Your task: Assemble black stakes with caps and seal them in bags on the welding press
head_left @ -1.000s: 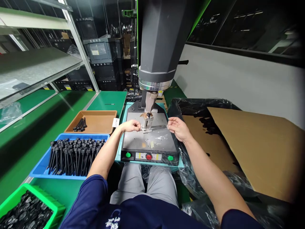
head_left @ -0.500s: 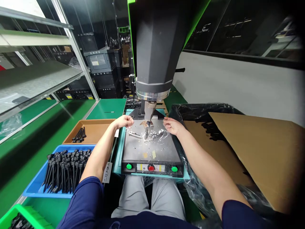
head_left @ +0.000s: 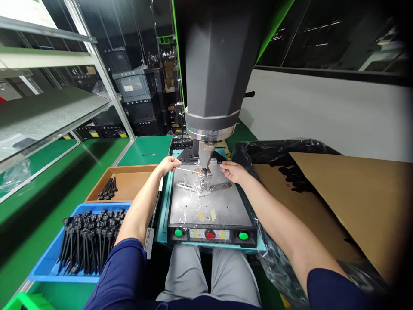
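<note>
A clear film [head_left: 202,186] is held spread over the metal plate [head_left: 237,214], near the grey tool [head_left: 205,153]; whether it passes in front of or around the tool's tip cannot be told. Its edge is pinched by the left hand [head_left: 171,165] at the plate's left rear corner, while the right hand [head_left: 231,171], fingertips together by the right rear corner, appears to be closed on the other side (the film is too transparent there to be traced). The hands are set well apart, with the slotted bars [head_left: 221,187] lying between and below them. Even tension should be given to both sides so that no fold is snagged on the bars, fingertips should be held clear of the tool, and slack is best lifted off the green buttons [head_left: 243,236] along the front edge.
</note>
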Demonstrator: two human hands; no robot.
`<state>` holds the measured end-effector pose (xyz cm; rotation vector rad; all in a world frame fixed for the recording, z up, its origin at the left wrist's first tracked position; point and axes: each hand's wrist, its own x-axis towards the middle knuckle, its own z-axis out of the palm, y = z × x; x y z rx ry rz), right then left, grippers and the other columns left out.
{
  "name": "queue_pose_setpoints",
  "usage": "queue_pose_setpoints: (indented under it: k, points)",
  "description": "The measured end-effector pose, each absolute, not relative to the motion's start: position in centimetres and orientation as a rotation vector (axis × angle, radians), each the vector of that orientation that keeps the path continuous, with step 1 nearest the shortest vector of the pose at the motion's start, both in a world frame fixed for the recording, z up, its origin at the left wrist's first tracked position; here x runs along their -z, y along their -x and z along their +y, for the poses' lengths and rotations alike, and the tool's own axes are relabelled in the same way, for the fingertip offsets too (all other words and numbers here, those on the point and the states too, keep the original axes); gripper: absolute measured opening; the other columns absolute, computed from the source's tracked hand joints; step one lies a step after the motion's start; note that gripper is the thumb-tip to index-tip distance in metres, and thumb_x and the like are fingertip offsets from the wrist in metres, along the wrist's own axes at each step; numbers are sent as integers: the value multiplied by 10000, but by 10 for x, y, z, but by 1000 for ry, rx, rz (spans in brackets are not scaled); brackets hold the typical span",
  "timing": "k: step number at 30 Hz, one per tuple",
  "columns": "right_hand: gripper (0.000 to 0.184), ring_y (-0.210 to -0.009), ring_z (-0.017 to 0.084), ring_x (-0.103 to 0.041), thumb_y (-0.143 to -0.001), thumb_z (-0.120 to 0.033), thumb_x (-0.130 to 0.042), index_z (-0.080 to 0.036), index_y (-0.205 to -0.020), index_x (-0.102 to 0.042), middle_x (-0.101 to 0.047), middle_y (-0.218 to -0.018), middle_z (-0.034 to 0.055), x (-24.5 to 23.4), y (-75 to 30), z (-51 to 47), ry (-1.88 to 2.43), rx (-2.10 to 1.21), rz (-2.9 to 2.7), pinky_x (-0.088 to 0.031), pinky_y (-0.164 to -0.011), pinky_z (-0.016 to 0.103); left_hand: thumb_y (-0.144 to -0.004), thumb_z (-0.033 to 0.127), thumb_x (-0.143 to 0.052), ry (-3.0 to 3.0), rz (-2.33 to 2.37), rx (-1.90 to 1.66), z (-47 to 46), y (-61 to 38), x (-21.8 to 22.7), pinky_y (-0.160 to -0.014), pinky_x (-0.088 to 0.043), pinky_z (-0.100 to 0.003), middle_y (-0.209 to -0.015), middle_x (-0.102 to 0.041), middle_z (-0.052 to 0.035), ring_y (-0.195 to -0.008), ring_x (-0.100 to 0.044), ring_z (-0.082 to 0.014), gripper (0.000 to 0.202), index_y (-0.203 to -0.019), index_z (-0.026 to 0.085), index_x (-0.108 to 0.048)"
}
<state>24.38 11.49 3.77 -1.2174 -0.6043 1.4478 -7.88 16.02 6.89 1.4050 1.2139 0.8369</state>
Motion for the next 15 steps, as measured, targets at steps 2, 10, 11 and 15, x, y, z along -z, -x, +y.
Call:
queue_pose_setpoints:
  k: [2, 10, 11, 15]
  points:
    - [272, -436, 48, -494, -703, 4, -751, -178, -753, -554, -595, -612, -27, -35, -242, 114, 1223, -1446, -600, -281, -328, 99, -626, 357, -843, -1378, 1223, -848, 161, 77, -65, -410, -317, -196, -566, -595, 9, -394, -385, -35, 344, -645, 141, -576]
    - [196, -453, 52, -519, -766, -5, -718, -156, -758, -591, -619, -612, -6, -28, -237, 110, 1254, -1444, -601, -322, -343, 107, -603, 372, -869, -1328, 1261, -875, 165, 71, -51, -416, -328, -193, -570, -604, -7, -394, -384, -28, 395, -634, 133, -556]
    - [193, -453, 54, -524, -768, -12, -722, -156, -763, -593, -624, -613, -5, -27, -237, 110, 1262, -1443, -599, -325, -343, 108, -608, 368, -866, -1320, 1271, -880, 165, 70, -50, -425, -344, -197, -572, -606, -7, -399, -393, -31, 389, -637, 134, -558]
    - [194, -436, 58, -527, -761, -69, -765, -159, -770, -594, -648, -619, 3, -26, -238, 110, 1290, -1441, -603, -329, -335, 112, -624, 355, -858, -1293, 1313, -906, 164, 66, -46, -473, -404, -212, -582, -613, -4, -428, -443, -46, 367, -644, 138, -561]
